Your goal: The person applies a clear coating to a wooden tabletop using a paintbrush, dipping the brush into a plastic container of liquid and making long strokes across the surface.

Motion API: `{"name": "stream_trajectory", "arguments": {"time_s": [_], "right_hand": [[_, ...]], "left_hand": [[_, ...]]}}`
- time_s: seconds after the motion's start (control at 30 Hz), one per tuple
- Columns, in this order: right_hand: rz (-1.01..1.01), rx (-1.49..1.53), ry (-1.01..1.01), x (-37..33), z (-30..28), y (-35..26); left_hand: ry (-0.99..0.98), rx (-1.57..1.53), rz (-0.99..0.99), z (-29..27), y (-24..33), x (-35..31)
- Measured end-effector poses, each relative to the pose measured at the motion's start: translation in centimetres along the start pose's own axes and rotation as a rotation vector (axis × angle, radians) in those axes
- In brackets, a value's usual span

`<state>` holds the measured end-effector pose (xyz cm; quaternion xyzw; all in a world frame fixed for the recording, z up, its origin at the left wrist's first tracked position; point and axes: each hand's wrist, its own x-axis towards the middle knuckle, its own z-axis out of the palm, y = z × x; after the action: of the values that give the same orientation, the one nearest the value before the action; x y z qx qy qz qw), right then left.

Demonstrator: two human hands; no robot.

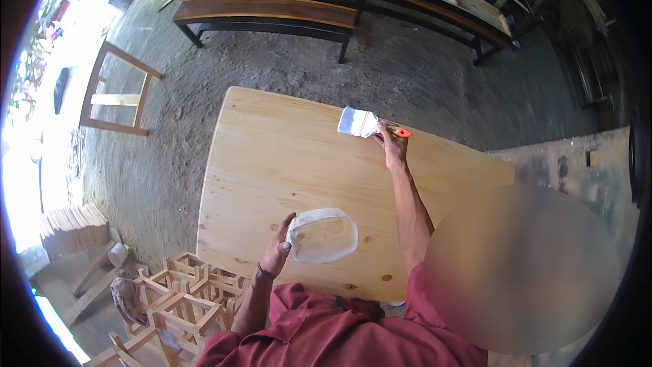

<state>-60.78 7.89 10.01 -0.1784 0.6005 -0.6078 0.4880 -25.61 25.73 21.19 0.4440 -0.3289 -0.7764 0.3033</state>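
My right hand (392,144) is closed round the orange-tipped handle of a wide paintbrush (358,122). The brush's pale bristles point left, over the far edge of a light wooden tabletop (265,156). In my left hand (278,248) is a cloudy, see-through plastic container (322,236), gripped by its left side with the thumb at the near side. It is over the near middle of the tabletop, and the wood tone shows through it. Whether liquid is inside, I cannot tell.
Small wooden frames (183,299) are piled at the near left, beside stacked wood pieces (73,229). A wooden frame (119,98) stands on the floor at far left. Dark-framed benches (272,10) line the back. A blurred round patch covers the near right.
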Motion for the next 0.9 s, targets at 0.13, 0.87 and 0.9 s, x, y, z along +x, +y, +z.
{"name": "stream_trajectory", "arguments": {"time_s": [0.13, 0.87, 0.9], "right_hand": [[-0.015, -0.001, 0.01, 0.5, -6.6, -2.2], [-0.034, -0.06, 0.13, 4.3, -48.8, -11.4], [-0.028, -0.07, 0.136, 4.5, -50.1, -11.9]], "left_hand": [[-0.031, -0.016, -0.03, 4.6, -2.9, 1.6], [-0.14, 0.12, -0.199, 24.2, -8.5, 7.3], [-0.128, 0.118, -0.212, 24.7, -8.5, 7.3]]}}
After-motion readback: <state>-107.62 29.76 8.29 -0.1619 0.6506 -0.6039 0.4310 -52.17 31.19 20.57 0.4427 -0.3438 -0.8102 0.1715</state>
